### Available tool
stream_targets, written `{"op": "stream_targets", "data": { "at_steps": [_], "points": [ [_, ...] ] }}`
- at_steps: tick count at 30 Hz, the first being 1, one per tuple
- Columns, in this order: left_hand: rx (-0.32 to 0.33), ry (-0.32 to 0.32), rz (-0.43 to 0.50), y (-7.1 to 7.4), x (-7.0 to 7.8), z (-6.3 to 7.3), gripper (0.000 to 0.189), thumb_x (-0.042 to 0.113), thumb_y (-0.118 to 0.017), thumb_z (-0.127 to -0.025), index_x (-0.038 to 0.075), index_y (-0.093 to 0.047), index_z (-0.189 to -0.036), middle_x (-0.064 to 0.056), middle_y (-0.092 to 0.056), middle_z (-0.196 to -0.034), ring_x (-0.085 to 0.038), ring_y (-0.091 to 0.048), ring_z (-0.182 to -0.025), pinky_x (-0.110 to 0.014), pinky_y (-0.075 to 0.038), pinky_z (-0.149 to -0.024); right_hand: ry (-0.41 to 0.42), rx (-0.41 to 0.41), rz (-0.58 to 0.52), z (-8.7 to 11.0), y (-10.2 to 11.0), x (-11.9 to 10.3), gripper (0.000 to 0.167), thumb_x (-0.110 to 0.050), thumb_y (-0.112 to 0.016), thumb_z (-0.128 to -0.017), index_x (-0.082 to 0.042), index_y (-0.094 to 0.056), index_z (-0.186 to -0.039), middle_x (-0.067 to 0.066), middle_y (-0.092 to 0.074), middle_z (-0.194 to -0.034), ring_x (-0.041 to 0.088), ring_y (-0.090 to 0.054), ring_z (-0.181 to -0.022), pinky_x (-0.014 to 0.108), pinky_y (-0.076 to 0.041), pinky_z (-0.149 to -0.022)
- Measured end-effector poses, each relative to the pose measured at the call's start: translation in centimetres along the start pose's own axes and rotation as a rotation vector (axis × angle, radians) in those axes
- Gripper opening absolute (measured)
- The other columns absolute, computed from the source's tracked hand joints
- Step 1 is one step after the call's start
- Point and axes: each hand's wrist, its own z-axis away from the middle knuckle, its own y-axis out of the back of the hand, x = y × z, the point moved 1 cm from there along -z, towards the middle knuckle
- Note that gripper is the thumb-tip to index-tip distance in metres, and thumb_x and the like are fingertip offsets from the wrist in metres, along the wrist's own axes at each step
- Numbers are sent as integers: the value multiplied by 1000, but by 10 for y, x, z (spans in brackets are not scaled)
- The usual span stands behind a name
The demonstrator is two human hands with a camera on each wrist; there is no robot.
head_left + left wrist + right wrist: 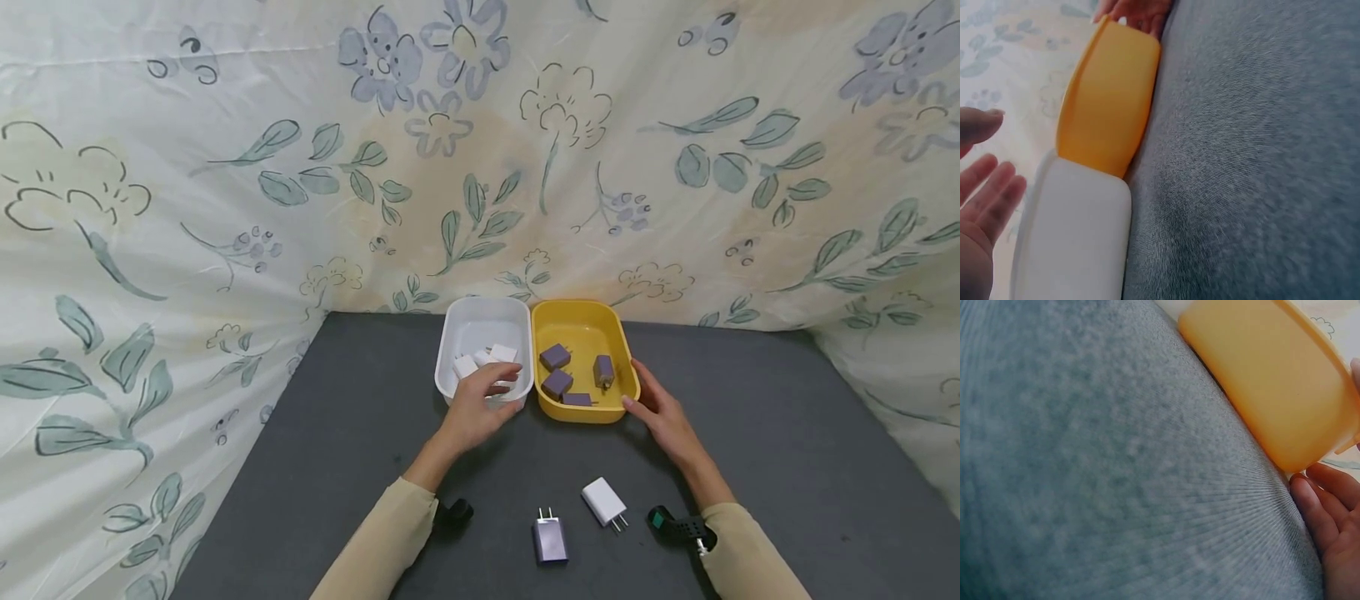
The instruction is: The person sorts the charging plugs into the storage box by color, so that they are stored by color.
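My left hand [480, 404] is over the front of the white bin [447, 333], its fingers spread and nothing seen between them. Several white charger plugs [504, 353] lie in that bin, partly hidden by the hand. In the left wrist view, the left hand's fingers [999, 190] stand apart above the white bin's rim. My right hand [663, 417] holds the front right corner of the yellow bin [581, 312], thumb at the front and fingers along the side. Purple charger plugs [556, 357] lie inside it.
On the dark grey table [337, 475], in front of the bins, lie a purple charger plug [551, 540] and a white charger plug [603, 502]. The two bins stand side by side near the back edge. A flowered cloth [465, 225] hangs behind them.
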Motion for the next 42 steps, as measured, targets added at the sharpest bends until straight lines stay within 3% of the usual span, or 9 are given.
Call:
{"op": "stream_targets", "data": {
  "at_steps": [7, 8, 13, 20, 23, 29, 33, 38, 42],
  "points": [
    [-99, -46, 16, 2, 2, 10, 52, 5, -78, -80, 7, -59, -129, -12, -63, -125, -27, -66, -109, -37, -60, -86, -15, 7, 0, 0, 1, 3, 71, -36, -55, -99, -33, -13, -157, 21, -40, -151, 36, -49, -129, 47, -44, -107],
    [-125, -51, 27, 2, 3, 11, 52, 5, -78, -80, 7, -59, -129, -13, -63, -125, -29, -66, -109, -36, -60, -86, -19, 9, 1, 0, 1, 3, 72, -37, -55, -99, -33, -13, -157, 21, -41, -151, 36, -49, -129, 54, -41, -107],
    [-309, -74, 71, -2, 11, 18, 50, 4, -77, -82, 6, -59, -129, -13, -64, -124, -33, -65, -109, -28, -57, -91, -14, 12, 16, 1, 0, 5, 71, -37, -55, -99, -34, -13, -156, 21, -42, -150, 36, -51, -128, 56, -41, -106],
    [-541, -86, 47, -7, 18, 26, 48, 11, -76, -84, 9, -59, -128, -12, -66, -121, -18, -67, -108, -22, -55, -92, -11, 6, -15, 2, -2, 5, 71, -36, -54, -99, -32, -13, -157, 23, -41, -151, 39, -49, -128, 61, -38, -107],
    [-601, -49, 93, -6, 19, 29, 49, 9, -76, -83, 7, -59, -129, -14, -66, -121, -18, -68, -108, -20, -54, -93, -11, 6, 0, 2, -1, 4, 70, -36, -54, -99, -33, -13, -157, 21, -42, -150, 36, -50, -128, 52, -43, -106],
    [-653, -29, 189, -6, 19, 37, 50, 9, -76, -84, 2, -58, -130, -17, -66, -121, -20, -67, -110, -26, -55, -94, -3, 1, 3, 1, 0, 2, 70, -35, -55, -99, -35, -15, -156, 20, -42, -151, 34, -50, -129, 7, -39, -89],
    [-688, -49, 246, -10, 18, 41, 51, 9, -76, -84, 1, -56, -130, -17, -65, -124, -19, -66, -114, -29, -55, -96, 6, -1, -10, 1, 0, 2, 70, -33, -55, -99, -34, -15, -156, 20, -41, -151, 35, -50, -129, 3, -37, -86],
    [-748, -10, 315, -18, 15, 48, 53, 6, -76, -82, 1, -56, -131, -17, -64, -127, -19, -63, -119, -27, -52, -101, 10, 2, -2, 1, 0, 2, 70, -33, -55, -100, -34, -14, -156, 20, -40, -152, 35, -49, -129, 2, -37, -86],
    [-819, -6, 314, -24, 12, 51, 56, 7, -77, -81, 2, -55, -132, -15, -63, -130, -11, -61, -121, -24, -50, -103, 7, 5, 0, 1, 0, 2, 70, -34, -55, -99, -34, -15, -156, 20, -42, -151, 34, -50, -128, 3, -37, -86]
  ]
}}
